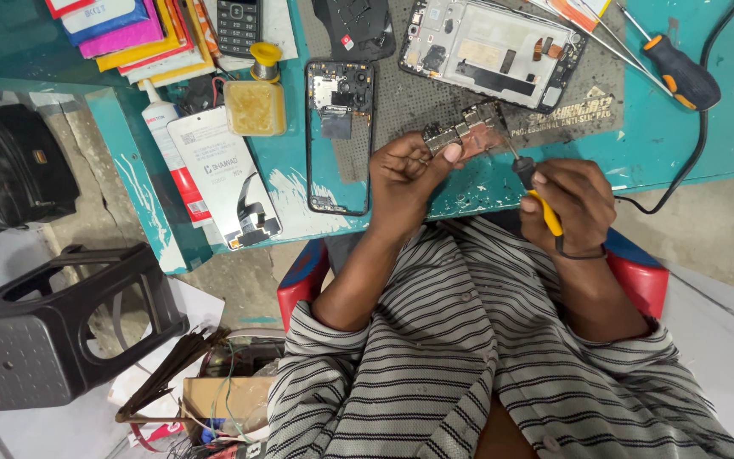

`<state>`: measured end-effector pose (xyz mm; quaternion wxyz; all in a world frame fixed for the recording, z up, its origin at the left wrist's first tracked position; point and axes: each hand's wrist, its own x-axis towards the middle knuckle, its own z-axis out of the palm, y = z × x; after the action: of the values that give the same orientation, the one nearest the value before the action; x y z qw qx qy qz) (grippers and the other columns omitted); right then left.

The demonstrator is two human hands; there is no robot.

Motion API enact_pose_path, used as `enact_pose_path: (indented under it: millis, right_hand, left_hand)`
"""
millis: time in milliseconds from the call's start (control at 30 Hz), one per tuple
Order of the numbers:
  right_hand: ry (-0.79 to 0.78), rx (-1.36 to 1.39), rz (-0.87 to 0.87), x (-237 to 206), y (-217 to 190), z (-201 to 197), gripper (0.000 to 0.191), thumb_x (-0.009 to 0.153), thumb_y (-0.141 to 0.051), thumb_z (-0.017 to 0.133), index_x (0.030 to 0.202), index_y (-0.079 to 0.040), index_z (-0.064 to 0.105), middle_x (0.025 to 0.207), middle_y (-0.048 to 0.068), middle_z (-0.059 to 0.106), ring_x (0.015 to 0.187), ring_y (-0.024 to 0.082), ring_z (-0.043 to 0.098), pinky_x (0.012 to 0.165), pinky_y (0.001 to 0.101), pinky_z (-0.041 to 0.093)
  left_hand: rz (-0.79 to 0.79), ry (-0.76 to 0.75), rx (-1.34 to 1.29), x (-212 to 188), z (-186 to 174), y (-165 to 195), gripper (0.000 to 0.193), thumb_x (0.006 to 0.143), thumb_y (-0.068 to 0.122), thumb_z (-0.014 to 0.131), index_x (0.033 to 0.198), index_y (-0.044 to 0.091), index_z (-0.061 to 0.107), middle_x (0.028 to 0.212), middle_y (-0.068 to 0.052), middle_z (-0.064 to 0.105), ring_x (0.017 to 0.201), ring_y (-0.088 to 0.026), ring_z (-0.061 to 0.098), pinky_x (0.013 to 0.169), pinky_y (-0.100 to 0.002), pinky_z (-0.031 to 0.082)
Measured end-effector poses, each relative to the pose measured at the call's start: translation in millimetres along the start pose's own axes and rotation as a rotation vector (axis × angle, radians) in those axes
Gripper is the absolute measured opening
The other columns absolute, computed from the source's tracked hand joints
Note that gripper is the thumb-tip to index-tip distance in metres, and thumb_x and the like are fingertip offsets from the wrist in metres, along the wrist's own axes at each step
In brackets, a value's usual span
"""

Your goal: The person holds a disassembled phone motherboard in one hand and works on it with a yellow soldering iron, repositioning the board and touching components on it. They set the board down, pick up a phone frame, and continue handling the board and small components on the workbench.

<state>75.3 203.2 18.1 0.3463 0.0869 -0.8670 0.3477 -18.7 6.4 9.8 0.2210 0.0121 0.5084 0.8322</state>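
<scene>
Where the view begins at far left, black bag point(12, 166) on the floor, black plastic stool point(53, 327) below it, tipped at an angle. On the teal counter point(724, 127) upper left, stack of coloured packets point(133, 34), keypad phone point(238, 24) beside them. Just below, yellow sponge block point(254, 107) with small solder spool point(265, 58) above it; white tube with red band point(172, 153) and white packaged part point(224, 178) near the counter edge. Next right, black phone frame point(339, 136) lying flat, partly on the grey work mat point(401, 98).

Left hand point(403, 183) curled, thumb and fingers pinching a small circuit board point(462, 134) at its near-left end; board raised slightly above the counter edge, tilted, lying up and to the right of that hand. Beyond the board, opened phone chassis point(490, 47) resting on the mat, well apart from both hands.

Right hand point(573, 202) closed around a soldering iron point(537, 191) with yellow grip, tip pointing up-left to the board's right end; touching or just short, cannot tell. Board thus between the two hands, nearer the left. Black cord point(690, 161) running from that hand across the counter to the upper right. Orange-and-black screwdriver point(677, 72) at far right, tweezers point(613, 38) just left of it. Striped shirt point(486, 357) filling the lower frame; red seat point(639, 272) showing at either side.
</scene>
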Motion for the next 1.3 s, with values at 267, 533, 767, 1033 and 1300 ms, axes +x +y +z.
enact_pose_path:
  millis: [267,533,767,1033,1300]
  right_hand:
    - [-0.078,-0.014,0.0,3,-2,-4,0.016,0.101,-0.01,0.073,0.113,-0.002,0.067,0.102,0.015,0.071,0.096,0.034,0.07,0.081,0.0416,0.06]
    - [-0.067,-0.042,0.003,5,-3,-2,0.015,0.101,-0.009,0.074,0.112,-0.003,0.067,0.105,0.014,0.072,0.097,0.033,0.07,0.082,0.0416,0.06]
    - [-0.08,0.003,-0.017,7,-1,-2,0.014,0.099,-0.008,0.075,0.109,-0.003,0.067,0.102,0.015,0.071,0.095,0.034,0.07,0.08,0.0418,0.06]
    - [-0.083,-0.021,0.009,6,-4,-3,0.014,0.1,-0.01,0.075,0.108,-0.001,0.068,0.104,0.015,0.071,0.097,0.033,0.07,0.081,0.0414,0.059]
    - [0.049,-0.031,0.013,-5,0,-1,0.016,0.101,-0.014,0.072,0.107,0.0,0.068,0.101,0.016,0.068,0.095,0.035,0.07,0.078,0.0415,0.061]
  left_hand:
    - [0.043,0.025,-0.028,1,3,1,0.009,0.1,0.001,0.073,0.093,-0.002,0.068,0.094,-0.011,0.076,0.085,-0.01,0.072,0.081,-0.023,0.06]
    - [0.036,0.033,-0.046,0,2,-3,0.009,0.099,0.001,0.072,0.093,-0.002,0.067,0.096,-0.012,0.076,0.085,-0.011,0.072,0.082,-0.025,0.061]
    - [0.038,0.025,-0.04,0,0,-3,0.014,0.099,0.001,0.072,0.089,-0.001,0.064,0.095,-0.012,0.075,0.086,-0.012,0.072,0.083,-0.026,0.061]
    - [0.044,0.022,-0.078,-1,1,-2,0.014,0.1,0.001,0.072,0.089,0.0,0.063,0.096,-0.012,0.075,0.087,-0.013,0.072,0.083,-0.027,0.06]
    - [0.097,0.064,-0.2,1,4,-4,0.02,0.103,-0.003,0.071,0.087,0.003,0.06,0.094,-0.015,0.075,0.085,-0.017,0.072,0.081,-0.03,0.06]
